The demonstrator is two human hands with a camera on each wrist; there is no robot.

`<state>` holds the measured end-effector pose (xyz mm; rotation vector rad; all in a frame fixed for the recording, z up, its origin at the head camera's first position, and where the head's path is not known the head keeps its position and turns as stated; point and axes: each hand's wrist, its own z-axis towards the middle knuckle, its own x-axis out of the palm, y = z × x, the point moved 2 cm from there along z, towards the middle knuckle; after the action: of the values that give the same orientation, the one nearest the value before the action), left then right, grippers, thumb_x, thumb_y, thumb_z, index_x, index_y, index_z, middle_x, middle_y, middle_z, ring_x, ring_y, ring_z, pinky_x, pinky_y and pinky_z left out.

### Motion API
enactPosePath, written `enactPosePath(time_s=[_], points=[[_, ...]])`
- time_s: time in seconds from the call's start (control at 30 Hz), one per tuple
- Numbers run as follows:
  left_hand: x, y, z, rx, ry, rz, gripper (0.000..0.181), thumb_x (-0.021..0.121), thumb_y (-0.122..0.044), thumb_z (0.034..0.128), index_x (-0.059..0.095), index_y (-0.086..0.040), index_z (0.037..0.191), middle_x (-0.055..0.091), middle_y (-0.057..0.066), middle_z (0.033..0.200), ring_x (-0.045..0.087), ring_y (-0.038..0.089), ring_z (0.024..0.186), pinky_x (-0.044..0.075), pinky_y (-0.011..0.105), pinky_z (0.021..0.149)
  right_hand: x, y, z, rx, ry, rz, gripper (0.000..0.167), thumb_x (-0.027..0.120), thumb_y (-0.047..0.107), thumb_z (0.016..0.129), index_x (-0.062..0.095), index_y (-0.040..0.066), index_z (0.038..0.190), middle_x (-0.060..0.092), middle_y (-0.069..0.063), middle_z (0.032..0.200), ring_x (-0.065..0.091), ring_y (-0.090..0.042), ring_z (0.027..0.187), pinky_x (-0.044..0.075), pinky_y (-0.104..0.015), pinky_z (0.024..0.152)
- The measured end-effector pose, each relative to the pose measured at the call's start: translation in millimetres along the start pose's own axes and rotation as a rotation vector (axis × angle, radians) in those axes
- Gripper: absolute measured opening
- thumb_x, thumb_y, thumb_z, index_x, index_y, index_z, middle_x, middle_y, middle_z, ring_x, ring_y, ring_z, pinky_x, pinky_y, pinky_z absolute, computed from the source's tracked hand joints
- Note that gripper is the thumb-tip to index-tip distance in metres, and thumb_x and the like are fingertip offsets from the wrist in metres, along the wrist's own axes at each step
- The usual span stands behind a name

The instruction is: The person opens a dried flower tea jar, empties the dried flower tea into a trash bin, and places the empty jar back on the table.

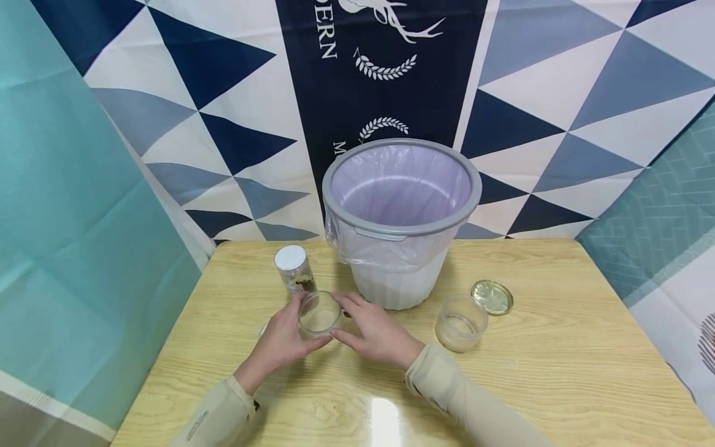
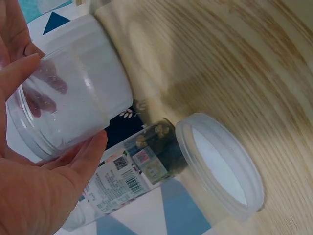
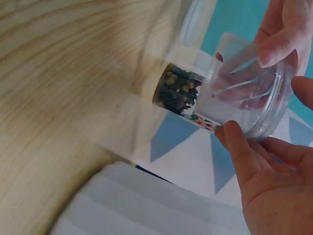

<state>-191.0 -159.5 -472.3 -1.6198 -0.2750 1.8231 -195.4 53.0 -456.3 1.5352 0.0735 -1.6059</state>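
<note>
Both hands hold a clear plastic jar (image 1: 320,315) between them, its open mouth facing up. My left hand (image 1: 281,338) curves round its left side, thumb near the front of the rim. From the right, my right hand (image 1: 377,330) holds it with thumb and fingers near the rim. Just behind stands a clear canister (image 1: 300,277) with a white top; the left wrist view shows its printed label (image 2: 115,183) and dark dried contents (image 2: 161,147). A round white-and-clear lid (image 2: 220,169) lies near the left hand, mostly hidden by it in the head view.
A lined waste bin (image 1: 399,279) with a grey rim stands at the table's back, close behind the right hand. To the right are a second clear open jar (image 1: 461,324) and a shiny round lid (image 1: 492,297). Patterned cloth (image 1: 240,124) hangs behind the table.
</note>
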Motion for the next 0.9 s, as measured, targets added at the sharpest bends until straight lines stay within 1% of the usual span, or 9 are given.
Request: enactPosePath(time_s=[0.13, 0.23, 0.37, 0.53, 0.6, 0.77, 0.9], points=[[6.3, 1.8, 2.1, -0.005, 0.053, -0.015, 0.093, 0.094, -0.035, 0.0722, 0.046, -0.003, 0.145, 0.064, 0.019, 0.137, 0.064, 0.038, 0.123, 0.055, 0.054, 0.100, 6, -4, -1.2, 0.034, 0.039, -0.015, 0.072, 0.067, 0.041, 0.099, 0.043, 0.003, 0.155, 0.054, -0.017, 0.149, 0.067, -0.026, 0.118, 0.054, -0.045, 0.105], [10.6, 3.0, 3.3, 0.005, 0.083, -0.023, 0.091, 0.094, -0.033, 0.0722, 0.046, -0.002, 0.143, 0.064, 0.019, 0.136, 0.064, 0.038, 0.123, 0.055, 0.053, 0.100, 10, -6, -2.2, 0.041, 0.050, -0.011, 0.072, 0.069, 0.039, 0.099, 0.043, 0.001, 0.154, 0.054, -0.016, 0.149, 0.068, -0.024, 0.116, 0.055, -0.044, 0.104], [14.1, 5.6, 5.3, 0.009, 0.100, -0.017, 0.088, 0.094, -0.032, 0.0724, 0.047, -0.002, 0.141, 0.065, 0.020, 0.133, 0.065, 0.037, 0.122, 0.056, 0.052, 0.099, 14, -9, -1.7, 0.037, 0.043, -0.015, 0.072, 0.070, 0.038, 0.098, 0.045, 0.001, 0.153, 0.057, -0.013, 0.143, 0.068, -0.022, 0.113, 0.056, -0.042, 0.102], [18.1, 11.0, 6.9, 0.001, 0.124, -0.014, 0.091, 0.096, -0.030, 0.0701, 0.046, 0.001, 0.141, 0.066, 0.021, 0.130, 0.066, 0.038, 0.118, 0.056, 0.052, 0.097, 19, -12, -0.6, 0.030, 0.069, -0.031, 0.072, 0.070, 0.038, 0.098, 0.045, -0.001, 0.153, 0.058, -0.016, 0.144, 0.066, -0.024, 0.117, 0.053, -0.043, 0.107], [20.0, 12.9, 7.0, -0.005, 0.138, -0.018, 0.094, 0.096, -0.030, 0.0701, 0.045, 0.002, 0.142, 0.065, 0.022, 0.132, 0.066, 0.039, 0.119, 0.056, 0.053, 0.098, 20, -13, -0.8, 0.030, 0.081, -0.030, 0.072, 0.070, 0.038, 0.098, 0.045, -0.002, 0.153, 0.058, -0.016, 0.145, 0.066, -0.024, 0.118, 0.052, -0.043, 0.108], [22.9, 15.4, 7.3, -0.024, 0.179, -0.026, 0.097, 0.094, -0.031, 0.0727, 0.042, 0.002, 0.147, 0.062, 0.024, 0.138, 0.064, 0.041, 0.123, 0.055, 0.054, 0.101, 23, -14, -0.6, 0.024, 0.097, -0.047, 0.071, 0.071, 0.037, 0.097, 0.047, -0.002, 0.151, 0.060, -0.014, 0.139, 0.065, -0.023, 0.114, 0.052, -0.044, 0.107], [23.8, 16.1, 8.5, -0.039, 0.208, -0.034, 0.095, 0.093, -0.032, 0.0746, 0.040, 0.002, 0.147, 0.061, 0.024, 0.140, 0.065, 0.039, 0.124, 0.054, 0.054, 0.102, 25, -16, -0.1, 0.043, 0.115, -0.055, 0.072, 0.071, 0.037, 0.097, 0.047, -0.002, 0.151, 0.059, -0.015, 0.142, 0.064, -0.026, 0.120, 0.051, -0.045, 0.109]])
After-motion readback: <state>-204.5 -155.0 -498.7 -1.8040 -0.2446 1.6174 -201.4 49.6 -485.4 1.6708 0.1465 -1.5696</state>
